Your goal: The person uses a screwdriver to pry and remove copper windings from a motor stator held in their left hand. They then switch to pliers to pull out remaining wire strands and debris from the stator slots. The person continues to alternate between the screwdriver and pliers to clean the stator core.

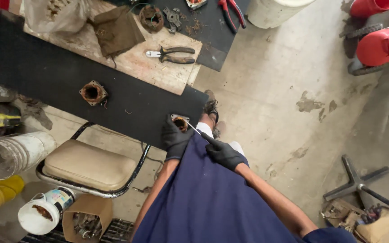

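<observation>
A small square metal motor part with a rusty copper-wound round opening [180,122] sits at the near right corner of a long black rubber mat [46,74]. The left hand [174,137], in a black glove, is closed around the part's near left side, fingers curled on it. The right hand [223,154], also black-gloved, is pinched around the dark handle of a thin metal pick [193,129], whose tip reaches into the part's opening.

The mat lies across a worn wooden board [158,69] (pale, scuffed and littered with bits), and its near right corner overhangs the bare concrete floor [284,81], stained in patches. To the right of the hands the floor is open as far as a black metal star-shaped chair base [355,180] at the near right.

Left along the mat rests a second rusty square motor part [92,92], well apart from the first. Farther off, on the board, lie dark-handled pliers [173,54], with red-handled cutters [231,11] on another dark mat beyond.

Just near of the mat's edge stands a tan cushioned stool with a black tube frame [88,165], close to the left hand's elbow side. Around it stand a clear plastic tub [6,155], a white plastic jar [43,210] and an open cardboard box of metal scraps [86,218].
</observation>
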